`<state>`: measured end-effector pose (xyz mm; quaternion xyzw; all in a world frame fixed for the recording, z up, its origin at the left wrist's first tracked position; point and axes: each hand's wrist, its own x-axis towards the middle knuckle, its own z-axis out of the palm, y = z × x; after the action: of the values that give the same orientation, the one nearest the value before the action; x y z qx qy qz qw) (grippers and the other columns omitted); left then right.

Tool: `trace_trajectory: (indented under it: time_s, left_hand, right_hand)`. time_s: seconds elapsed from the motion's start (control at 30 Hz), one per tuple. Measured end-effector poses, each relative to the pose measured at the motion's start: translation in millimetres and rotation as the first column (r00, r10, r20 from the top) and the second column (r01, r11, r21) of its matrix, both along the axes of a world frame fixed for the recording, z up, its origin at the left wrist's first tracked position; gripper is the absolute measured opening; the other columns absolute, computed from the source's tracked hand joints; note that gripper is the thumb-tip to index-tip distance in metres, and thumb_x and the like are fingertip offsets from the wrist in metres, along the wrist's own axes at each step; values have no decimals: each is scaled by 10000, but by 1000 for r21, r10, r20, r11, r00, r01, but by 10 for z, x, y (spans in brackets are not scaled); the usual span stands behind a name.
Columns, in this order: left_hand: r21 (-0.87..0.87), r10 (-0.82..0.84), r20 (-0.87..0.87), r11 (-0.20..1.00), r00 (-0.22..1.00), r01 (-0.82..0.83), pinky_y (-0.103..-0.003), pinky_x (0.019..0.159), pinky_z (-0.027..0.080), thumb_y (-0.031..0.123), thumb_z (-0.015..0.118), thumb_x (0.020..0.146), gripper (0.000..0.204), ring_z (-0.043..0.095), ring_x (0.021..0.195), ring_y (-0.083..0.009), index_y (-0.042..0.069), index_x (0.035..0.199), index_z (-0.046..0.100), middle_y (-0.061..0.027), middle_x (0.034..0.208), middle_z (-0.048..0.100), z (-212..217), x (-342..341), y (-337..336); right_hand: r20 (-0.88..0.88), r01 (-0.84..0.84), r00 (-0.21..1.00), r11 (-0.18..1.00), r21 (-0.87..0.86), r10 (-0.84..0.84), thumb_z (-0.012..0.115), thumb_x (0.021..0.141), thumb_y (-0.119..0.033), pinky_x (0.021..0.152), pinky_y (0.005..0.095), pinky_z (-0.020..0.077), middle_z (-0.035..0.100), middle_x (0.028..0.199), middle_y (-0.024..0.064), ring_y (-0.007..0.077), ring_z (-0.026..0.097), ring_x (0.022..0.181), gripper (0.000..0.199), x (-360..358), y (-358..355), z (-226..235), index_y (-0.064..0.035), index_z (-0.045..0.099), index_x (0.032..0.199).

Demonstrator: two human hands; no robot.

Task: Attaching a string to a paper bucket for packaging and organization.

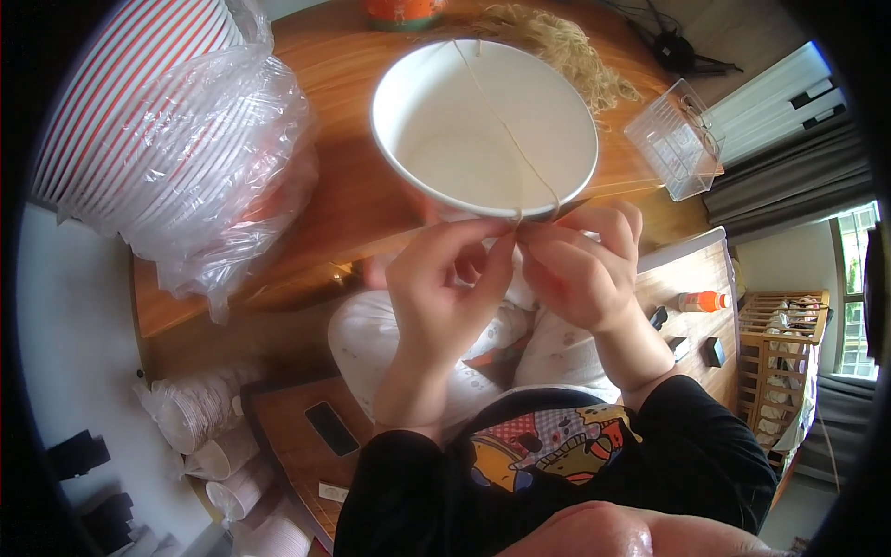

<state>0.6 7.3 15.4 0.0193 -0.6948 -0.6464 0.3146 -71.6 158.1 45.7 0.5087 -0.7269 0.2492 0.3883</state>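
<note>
A large paper bucket (445, 139), white inside with a pale rolled rim, stands on the wooden table with its mouth toward me. A thin tan cord (511, 133) runs across the mouth from the far rim to the near rim. At the near rim, my left hand (441, 292) pinches the cord between thumb and forefinger. Right beside it, my right hand (585, 269) has its fingers closed on the same cord, and the fingertips of both hands nearly meet. The fingers partly hide the cord's end there.
Nested striped buckets (121, 102) in clear plastic wrap (227, 139) fill the table's left. A heap of tan cords (557, 46) lies behind the bucket, near a clear plastic basket (677, 139). A phone (331, 428) lies lower left; an orange-capped bottle (703, 302) is at right.
</note>
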Motion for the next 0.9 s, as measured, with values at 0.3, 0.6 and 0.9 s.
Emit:
trace_trajectory:
  time_s: [0.3,0.6,0.9]
  left_hand:
    - [-118,35,-55,992,998,-42,-213,510,426,-11,723,784,186,580,566,-78,41,960,697,-17,796,695,18,-16,92]
    - [-56,45,-74,997,996,-49,-180,478,278,-32,711,758,169,454,530,1,46,902,670,51,605,560,-16,-49,117]
    - [353,-292,-60,888,955,294,-170,568,419,2,656,853,241,555,660,-22,-24,1091,680,-40,926,722,-107,-1,52]
  right_hand:
    - [-199,-53,977,993,104,73,703,766,-222,760,320,370,726,968,-43,154,551,847,229,-157,120,5,-167,617,971]
    - [23,-134,991,990,33,133,802,675,-142,730,334,361,722,937,-45,155,563,822,344,-181,76,-7,-151,620,966]
    - [171,-215,961,976,-35,218,800,643,-30,723,326,366,713,901,-55,166,557,781,380,-122,75,56,-124,611,959]
